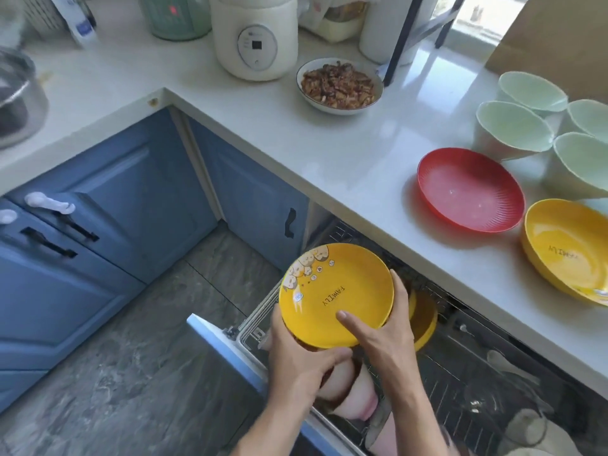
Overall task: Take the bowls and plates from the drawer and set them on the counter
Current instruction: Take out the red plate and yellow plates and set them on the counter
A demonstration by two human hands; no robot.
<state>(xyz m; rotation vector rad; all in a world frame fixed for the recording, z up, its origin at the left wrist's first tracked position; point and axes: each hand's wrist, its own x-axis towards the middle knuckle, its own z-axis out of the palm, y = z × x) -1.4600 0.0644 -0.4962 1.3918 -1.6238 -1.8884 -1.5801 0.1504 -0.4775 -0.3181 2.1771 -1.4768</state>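
Above the open drawer (460,373), a yellow plate (335,294) is held between both hands. The fingers of the right hand (381,334) are spread wide: the thumb lies flat on the upper face of the plate and the other fingers are curled around its right rim. The left hand (302,360) is closed under the near rim, with its fingers hidden below the plate. The plate is tilted toward the camera; the word "FAMILY" and small cartoon figures along the far-left rim are seen on it.

In the wire rack of the drawer, a second yellow dish (424,320) is seen just behind the right hand, and pale pink bowls (355,396) are stacked below the hands.

On the white counter (329,153), a red plate (470,189), a yellow bowl (569,251) and four pale green bowls (539,123) are set, all empty. Farther back, a white bowl (339,85) is filled with brown food, beside a white cooker (255,34).
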